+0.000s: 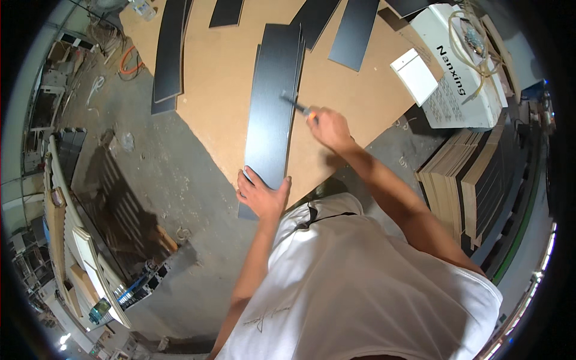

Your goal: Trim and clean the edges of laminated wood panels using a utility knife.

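Observation:
A long black board [267, 114] lies on top of other dark boards on a tan tabletop [204, 78]. My left hand [262, 193] spans the near end of this board, with its thumb at the right edge and its fingers toward the left. In my closed right hand [330, 127] is a slim hand tool [298, 108] with an orange-and-dark handle and a dark shaft. Its tip is over the board's upper middle, by a small pale patch; whether it touches the surface I cannot tell.
Several more black boards, such as one at the left [170, 54], rest on the table. A white panel [415, 77] lies near its right corner. Beside it stands a white box [459, 78] with tubing on top, above stacked panels [453, 186]. An orange hose [128, 62] curls on the left floor.

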Motion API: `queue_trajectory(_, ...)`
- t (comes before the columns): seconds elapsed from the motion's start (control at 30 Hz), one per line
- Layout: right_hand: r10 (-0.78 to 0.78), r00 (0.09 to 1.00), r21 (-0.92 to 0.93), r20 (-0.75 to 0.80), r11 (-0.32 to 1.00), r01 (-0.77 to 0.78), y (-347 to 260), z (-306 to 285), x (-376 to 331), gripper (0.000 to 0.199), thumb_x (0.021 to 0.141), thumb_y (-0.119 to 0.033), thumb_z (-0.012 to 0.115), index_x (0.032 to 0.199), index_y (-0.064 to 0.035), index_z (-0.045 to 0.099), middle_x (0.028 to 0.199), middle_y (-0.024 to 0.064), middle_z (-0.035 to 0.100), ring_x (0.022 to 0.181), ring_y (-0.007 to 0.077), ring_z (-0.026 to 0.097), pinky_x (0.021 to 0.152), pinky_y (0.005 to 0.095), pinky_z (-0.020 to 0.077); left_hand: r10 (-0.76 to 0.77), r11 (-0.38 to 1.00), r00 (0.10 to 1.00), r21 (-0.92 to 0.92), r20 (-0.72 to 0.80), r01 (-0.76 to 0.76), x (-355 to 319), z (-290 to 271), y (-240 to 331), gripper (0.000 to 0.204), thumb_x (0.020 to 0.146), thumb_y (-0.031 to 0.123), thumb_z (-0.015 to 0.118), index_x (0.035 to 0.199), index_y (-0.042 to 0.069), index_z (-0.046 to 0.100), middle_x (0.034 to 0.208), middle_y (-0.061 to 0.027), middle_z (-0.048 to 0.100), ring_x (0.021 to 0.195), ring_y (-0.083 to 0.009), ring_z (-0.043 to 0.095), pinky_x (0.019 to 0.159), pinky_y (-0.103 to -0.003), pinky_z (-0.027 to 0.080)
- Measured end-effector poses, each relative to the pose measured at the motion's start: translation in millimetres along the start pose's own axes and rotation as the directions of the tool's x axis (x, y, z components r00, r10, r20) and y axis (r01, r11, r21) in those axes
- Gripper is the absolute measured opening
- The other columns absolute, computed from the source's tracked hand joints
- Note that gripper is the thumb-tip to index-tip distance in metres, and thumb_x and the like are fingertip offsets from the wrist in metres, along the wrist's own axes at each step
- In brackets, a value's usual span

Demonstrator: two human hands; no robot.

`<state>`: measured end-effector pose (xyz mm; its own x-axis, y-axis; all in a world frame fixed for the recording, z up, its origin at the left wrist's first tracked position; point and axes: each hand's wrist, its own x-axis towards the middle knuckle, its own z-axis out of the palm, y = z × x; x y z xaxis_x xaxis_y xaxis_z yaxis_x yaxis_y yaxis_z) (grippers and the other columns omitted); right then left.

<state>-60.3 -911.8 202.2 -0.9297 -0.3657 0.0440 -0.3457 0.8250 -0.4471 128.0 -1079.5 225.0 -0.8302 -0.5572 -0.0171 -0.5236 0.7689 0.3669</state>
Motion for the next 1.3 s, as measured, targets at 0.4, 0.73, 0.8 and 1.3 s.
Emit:
queue_trajectory(0.4,-0.044,0.994,0.004,0.105,0.999,0.044,-18.8,-12.6,-9.5,0.025,0.093,-0.033,0.059,0.103,-0.0126,0.069,0.081,0.0180,0.066,0.071,0.0380,0.068,0.064,0.0493,0.0550,0.089,0.996,0.996,-0.008,0.004,-0.089,-3.9,-11.2,-26.6,0.110,0.061,0.056,0.079,0.146,-0.001,0.037,0.148,-0.0263,0.038,0.136,-0.0408,0.037,0.108,-0.056,0.026)
queue_trajectory(0.73,-0.068,0.996,0.037,0.052,0.997,0.066,-0.8,-15.2,23.9,0.025,0.094,-0.030,0.055,0.100,-0.0096,0.069,0.081,0.0165,0.065,0.069,0.0379,0.066,0.063,0.0490,0.0548,0.129,0.992,0.990,-0.003,0.056,-0.129,-6.9,-20.0,-44.6,0.109,0.060,0.051,0.079,0.146,0.000,0.036,0.145,-0.0281,0.039,0.134,-0.0419,0.039,0.108,-0.058,0.026)
queue_trajectory(0.8,-0.098,0.982,0.029,0.164,0.995,0.094,-8.5,-7.1,-0.9,0.025,0.094,-0.030,0.056,0.096,-0.0090,0.069,0.085,0.0171,0.067,0.072,0.0375,0.067,0.065,0.0501,0.0547,0.131,0.991,0.990,0.011,0.050,-0.132,-9.7,-18.4,-48.2,0.109,0.060,0.052,0.079,0.146,0.000,0.036,0.145,-0.0280,0.039,0.134,-0.0419,0.039,0.109,-0.057,0.026)
queue_trajectory(1.3,-0.234,0.972,0.122,-0.004,0.965,0.233,31.1,-14.3,26.0,0.019,0.089,-0.028,0.065,0.095,-0.0108,0.069,0.075,0.0145,0.064,0.062,0.0341,0.064,0.059,0.0460,0.0533,0.181,0.983,0.982,0.005,0.048,-0.181,-13.9,-24.1,-61.5,0.112,0.059,0.050,0.081,0.149,0.003,0.034,0.145,-0.0293,0.040,0.131,-0.0452,0.041,0.105,-0.059,0.029)
